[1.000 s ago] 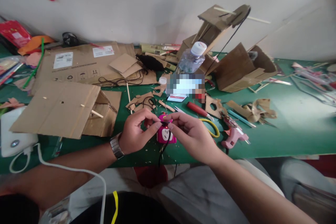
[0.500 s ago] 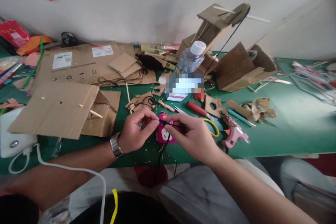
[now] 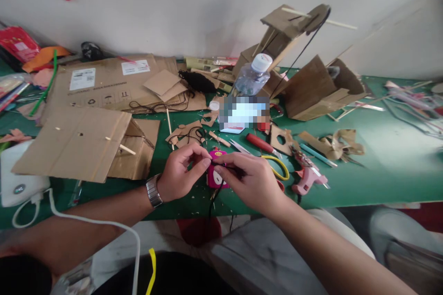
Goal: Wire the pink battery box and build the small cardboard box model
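Observation:
Thumb and forefinger of my left hand (image 3: 185,170) pinch one part of a black cord (image 3: 218,191). My right hand (image 3: 251,179) pinches the same cord just to the right, so the fingertips of both hands nearly meet. From there the cord hangs down past the table edge. Directly beneath the hands lies a small pink case (image 3: 215,179) with white markings, partly covered by my fingers. Scissors with yellow-and-red handles (image 3: 282,166) rest beside my right hand. Whether the cord has a knot between the fingers is too small to tell.
A cardboard piece with sticks (image 3: 79,143) and a white power bank (image 3: 20,175) are at left. Behind stand a water bottle (image 3: 251,78) and a cardboard structure (image 3: 284,23) with a pulley. A red-handled tool (image 3: 259,142) and a pink glue gun (image 3: 309,177) lie to the right.
My right hand has shifted slightly left, bringing its fingertips closer to my left hand's. Both hands keep pinching the black cord.

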Tool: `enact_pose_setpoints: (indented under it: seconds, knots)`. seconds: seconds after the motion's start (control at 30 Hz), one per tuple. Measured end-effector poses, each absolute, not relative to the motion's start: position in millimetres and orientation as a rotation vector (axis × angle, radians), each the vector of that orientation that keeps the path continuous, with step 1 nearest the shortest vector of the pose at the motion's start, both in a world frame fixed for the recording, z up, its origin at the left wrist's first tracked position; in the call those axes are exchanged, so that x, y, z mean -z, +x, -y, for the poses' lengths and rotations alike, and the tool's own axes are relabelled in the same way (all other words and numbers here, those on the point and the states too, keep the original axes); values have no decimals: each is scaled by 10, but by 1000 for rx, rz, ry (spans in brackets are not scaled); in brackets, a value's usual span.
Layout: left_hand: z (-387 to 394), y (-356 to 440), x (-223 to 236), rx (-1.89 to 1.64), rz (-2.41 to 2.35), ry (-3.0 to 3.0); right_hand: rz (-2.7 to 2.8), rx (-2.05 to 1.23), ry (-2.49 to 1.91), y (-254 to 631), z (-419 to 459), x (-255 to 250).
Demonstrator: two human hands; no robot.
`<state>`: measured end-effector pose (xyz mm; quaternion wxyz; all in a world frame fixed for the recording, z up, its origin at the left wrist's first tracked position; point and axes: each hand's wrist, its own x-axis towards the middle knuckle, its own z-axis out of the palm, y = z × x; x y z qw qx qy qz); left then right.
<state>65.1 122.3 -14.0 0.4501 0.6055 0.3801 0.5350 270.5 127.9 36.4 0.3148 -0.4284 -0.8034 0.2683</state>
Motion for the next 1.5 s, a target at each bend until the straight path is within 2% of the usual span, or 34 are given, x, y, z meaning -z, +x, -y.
enact_pose_setpoints:
  seconds: [0.87,1.5]
  knots:
    - [-1222,631,126,-1292,-872,1513,2123,-672,-1206,2692,-1282,-414]
    - [-1225,615,177,-1224,-862,1596,2142,-780,-1143,2693,-1256,-467]
